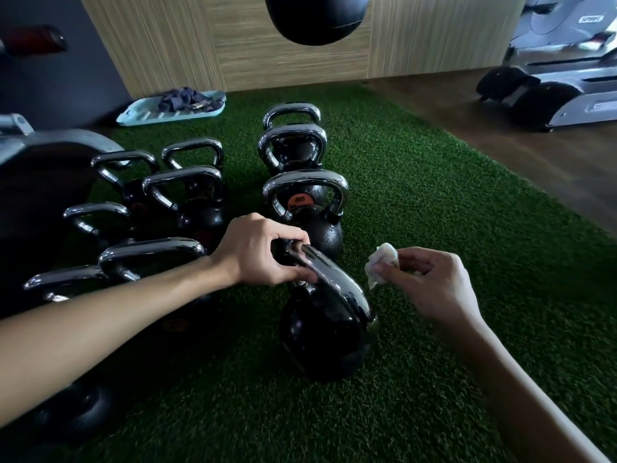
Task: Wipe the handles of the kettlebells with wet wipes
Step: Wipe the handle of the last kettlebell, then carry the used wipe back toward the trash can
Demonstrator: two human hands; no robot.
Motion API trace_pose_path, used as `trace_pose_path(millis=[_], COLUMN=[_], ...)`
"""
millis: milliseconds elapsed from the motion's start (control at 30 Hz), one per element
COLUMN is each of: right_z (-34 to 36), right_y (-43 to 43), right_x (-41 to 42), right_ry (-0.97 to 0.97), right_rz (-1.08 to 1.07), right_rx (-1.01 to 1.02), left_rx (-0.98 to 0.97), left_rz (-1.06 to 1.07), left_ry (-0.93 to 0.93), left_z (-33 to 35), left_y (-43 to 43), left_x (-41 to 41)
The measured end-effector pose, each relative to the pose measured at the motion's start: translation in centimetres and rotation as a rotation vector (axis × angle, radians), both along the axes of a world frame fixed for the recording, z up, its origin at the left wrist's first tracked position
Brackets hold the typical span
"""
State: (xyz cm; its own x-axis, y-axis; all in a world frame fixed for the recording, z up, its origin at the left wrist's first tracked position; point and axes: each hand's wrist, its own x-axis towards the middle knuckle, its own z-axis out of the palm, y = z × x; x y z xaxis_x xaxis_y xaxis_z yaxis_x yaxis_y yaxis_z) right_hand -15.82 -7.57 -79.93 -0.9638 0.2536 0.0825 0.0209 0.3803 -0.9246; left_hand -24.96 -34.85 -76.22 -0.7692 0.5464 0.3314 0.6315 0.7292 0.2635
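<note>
A black kettlebell [322, 342] stands on the green turf in front of me, its shiny handle [337, 279] running toward the lower right. My left hand [263, 250] grips the far end of that handle. My right hand [434, 289] hovers just right of the handle and pinches a crumpled white wet wipe [382, 262], which is clear of the metal. Several more kettlebells stand behind it, the nearest one [307, 212] with an orange label, and others in rows at the left [187, 195].
A black weight plate [43, 182] stands at the left. A pale blue tray [173, 108] with dark cloths lies by the wooden wall. A punching bag [315, 18] hangs overhead. A treadmill [564, 78] sits on the wooden floor at the far right.
</note>
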Motion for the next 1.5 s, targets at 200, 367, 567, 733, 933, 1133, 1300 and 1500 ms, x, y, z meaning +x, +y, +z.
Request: trace_pose_path(millis=[200, 367, 567, 733, 933, 1133, 1300, 1500], right_z=[0.0, -0.1, -1.0, -1.5, -1.4, -1.2, 0.1, 6.2], right_y=[-0.1, -1.3, -2.0, -2.2, -2.5, -2.2, -1.5, -1.7], right_x=[-0.6, -1.8, -2.6, -3.2, -3.5, -4.4, -5.0, -2.2], right_ry=[0.018, 0.022, 0.023, 0.026, 0.008, -0.081, -0.102, -0.249], right_rz=[-0.015, -0.029, -0.038, -0.058, -0.021, 0.034, -0.104, -0.282], right_rx=[-0.01, -0.017, -0.04, -0.059, -0.095, -0.074, 0.27, 0.508], left_rx=[0.019, -0.068, -0.206, -0.212, 0.076, 0.16, 0.129, -0.084], left_rz=[0.372, 0.477, 0.565, 0.6, 0.381, 0.134, -0.009, -0.033], left_ry=[0.087, 0.112, 0.011, 0.016, 0.009, -0.166, -0.157, 0.024], left_z=[-0.8, 0.3, 1.2, 0.9, -0.4, 0.0, 1.4, 5.0], left_y=[-0.2, 0.7, 1.2, 1.2, -2.3, -3.6, -1.4, 3.1], left_x=[4.9, 6.4, 7.1, 7.6, 7.0, 4.5, 0.7, 0.9])
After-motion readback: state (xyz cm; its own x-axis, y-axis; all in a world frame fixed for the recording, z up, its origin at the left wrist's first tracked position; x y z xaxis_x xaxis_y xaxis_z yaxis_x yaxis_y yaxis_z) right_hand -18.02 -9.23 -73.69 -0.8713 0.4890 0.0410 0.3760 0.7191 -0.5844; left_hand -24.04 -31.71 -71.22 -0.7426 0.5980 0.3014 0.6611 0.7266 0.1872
